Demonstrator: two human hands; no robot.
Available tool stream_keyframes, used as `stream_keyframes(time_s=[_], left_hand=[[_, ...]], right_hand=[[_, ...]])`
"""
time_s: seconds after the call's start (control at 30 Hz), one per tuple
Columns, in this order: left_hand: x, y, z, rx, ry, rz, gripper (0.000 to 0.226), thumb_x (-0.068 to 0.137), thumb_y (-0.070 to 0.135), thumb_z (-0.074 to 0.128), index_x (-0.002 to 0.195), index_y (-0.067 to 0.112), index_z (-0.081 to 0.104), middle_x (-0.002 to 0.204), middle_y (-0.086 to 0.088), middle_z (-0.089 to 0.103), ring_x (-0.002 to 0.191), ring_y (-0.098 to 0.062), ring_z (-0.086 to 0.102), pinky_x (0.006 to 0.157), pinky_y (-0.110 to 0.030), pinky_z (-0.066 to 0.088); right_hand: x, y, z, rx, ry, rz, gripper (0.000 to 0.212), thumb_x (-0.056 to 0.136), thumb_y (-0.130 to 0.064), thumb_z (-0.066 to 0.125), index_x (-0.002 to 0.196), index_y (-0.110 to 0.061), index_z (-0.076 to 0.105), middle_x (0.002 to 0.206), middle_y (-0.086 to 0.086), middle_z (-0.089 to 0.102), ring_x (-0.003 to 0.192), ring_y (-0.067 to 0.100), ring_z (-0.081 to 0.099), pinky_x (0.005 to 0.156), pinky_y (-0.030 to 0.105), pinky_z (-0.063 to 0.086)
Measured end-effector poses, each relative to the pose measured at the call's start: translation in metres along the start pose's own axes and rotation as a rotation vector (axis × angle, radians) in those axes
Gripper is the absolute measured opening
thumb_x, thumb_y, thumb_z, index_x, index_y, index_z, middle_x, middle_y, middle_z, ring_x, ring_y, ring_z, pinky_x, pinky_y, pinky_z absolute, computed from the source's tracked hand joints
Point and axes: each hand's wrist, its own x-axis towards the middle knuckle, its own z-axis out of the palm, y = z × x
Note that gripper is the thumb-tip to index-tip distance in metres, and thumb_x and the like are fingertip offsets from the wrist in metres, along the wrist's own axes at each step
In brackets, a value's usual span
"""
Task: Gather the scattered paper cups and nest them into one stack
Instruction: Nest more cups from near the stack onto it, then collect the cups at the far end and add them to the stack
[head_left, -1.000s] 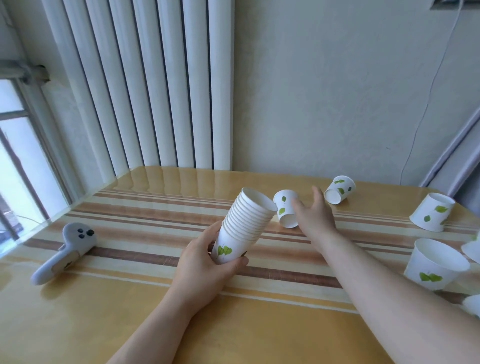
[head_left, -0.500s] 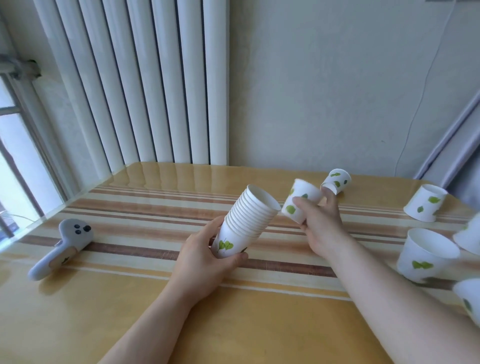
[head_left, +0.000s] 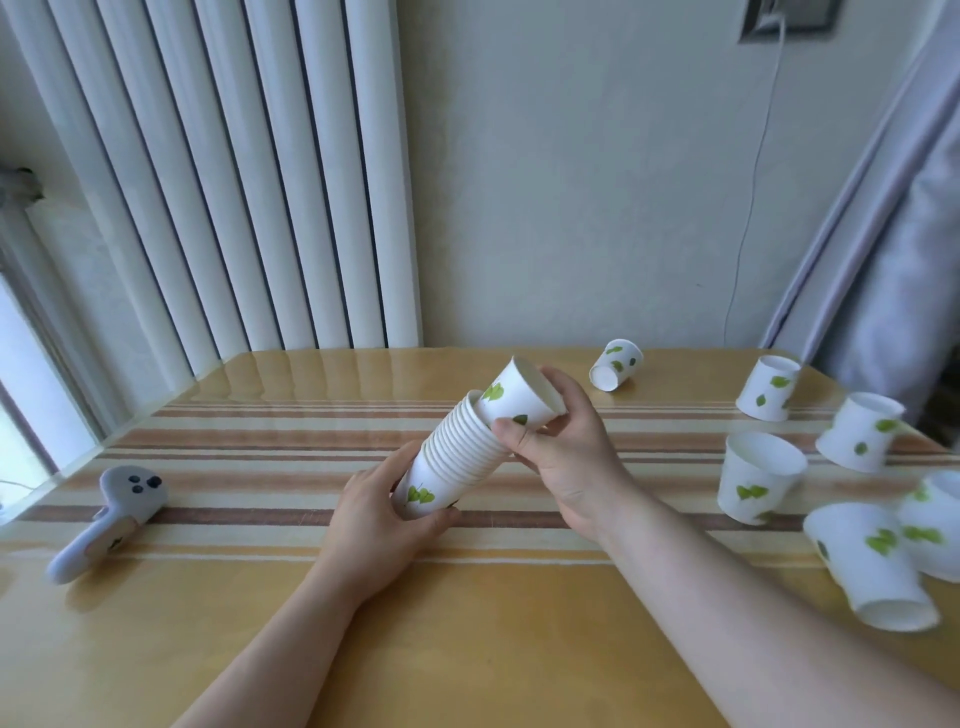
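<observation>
My left hand (head_left: 384, 514) grips the base of a tilted stack of white paper cups with green leaf prints (head_left: 457, 462), its mouth pointing up and right. My right hand (head_left: 561, 447) holds a single cup (head_left: 519, 402) with its bottom seated in the stack's mouth. Loose cups lie on the table: one on its side at the back (head_left: 616, 365), one upside down at the far right (head_left: 768, 388), another tilted (head_left: 860, 439), one upright (head_left: 759, 476), and two on their sides at the right edge (head_left: 872, 564) (head_left: 935, 525).
A grey hand controller (head_left: 106, 519) lies on the left of the striped wooden table (head_left: 260, 467). A white radiator stands behind, a window at the left, a curtain and a wall cable at the right.
My right hand picked a single cup off the table, lifted it and brought it back to the stack's mouth. The view has shifted, showing more cups on the right.
</observation>
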Motion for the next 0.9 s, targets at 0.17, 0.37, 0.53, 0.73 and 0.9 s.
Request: stream_keyframes(time_s=[0.17,0.37,0.53,0.73,0.9], left_hand=[[-0.002,0.003,0.0,0.04,-0.001,-0.012,0.068,0.077,0.05,0.083,0.139,0.059,0.057,0.118,0.028,0.075,0.11,-0.014,0.07,0.095,-0.047,0.059],[0.005,0.007,-0.006,-0.065,-0.104,-0.184,0.052,0.079,0.034,0.094,0.122,0.048,0.067,0.103,0.021,0.08,0.101,-0.007,0.075,0.089,-0.034,0.06],[0.011,0.049,0.027,-0.105,-0.262,-0.135,0.062,0.075,0.033,0.098,0.122,0.05,0.062,0.104,0.023,0.081,0.094,0.0,0.075,0.085,-0.028,0.059],[0.006,0.097,0.104,-0.175,-0.243,-0.117,0.058,0.074,0.035,0.092,0.121,0.046,0.061,0.101,0.015,0.08,0.095,-0.007,0.075,0.084,-0.033,0.063],[-0.001,0.112,0.135,-0.144,-0.13,-0.108,0.052,0.081,0.033,0.087,0.115,0.05,0.052,0.099,0.021,0.073,0.093,0.0,0.069,0.066,-0.021,0.049]], right_hand=[[-0.016,-0.001,-0.017,-0.139,-0.141,0.094,0.122,0.068,-0.035,0.096,0.165,-0.044,0.022,0.142,-0.008,0.07,0.128,0.014,0.067,0.112,0.045,0.05],[-0.068,-0.016,-0.089,-1.07,-0.164,0.061,0.082,0.094,-0.04,0.072,0.159,-0.055,0.025,0.16,-0.02,0.045,0.138,0.008,0.049,0.108,0.03,0.044],[-0.11,-0.001,-0.132,-1.194,-0.164,0.091,0.061,0.099,-0.046,0.064,0.155,-0.048,0.04,0.153,-0.025,0.046,0.143,0.002,0.043,0.108,0.023,0.038],[-0.123,0.016,-0.156,-0.805,0.307,-0.068,0.04,0.092,-0.012,0.073,0.103,-0.05,0.064,0.098,-0.018,0.072,0.102,-0.003,0.065,0.086,0.022,0.054],[-0.127,0.011,-0.159,-0.637,0.418,0.038,0.034,0.09,-0.008,0.069,0.098,-0.041,0.067,0.088,-0.014,0.069,0.077,0.002,0.062,0.073,0.028,0.052]])
